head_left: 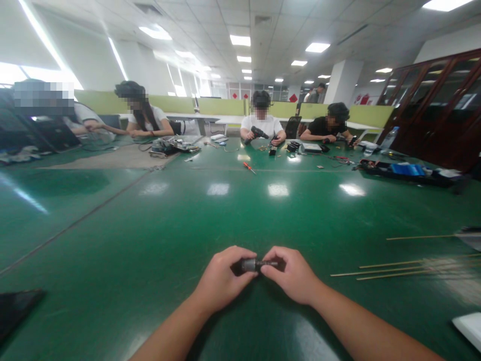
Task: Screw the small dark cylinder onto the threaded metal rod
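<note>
Two pinches steady the dark part [249, 264]: left hand [224, 275] clamped on its thick barrel [248, 265], right hand [291, 274] on its slim shaft [271, 263] (best kept in line).

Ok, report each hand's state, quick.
Left hand: closed, holding the grey cylinder.
Right hand: closed, fingertips around the narrow shaft beside it.

Bright ceiling panels [240, 40] reflect as glare toward the far edge of the worktop [180, 215]; frame margins appear stretched.
</note>
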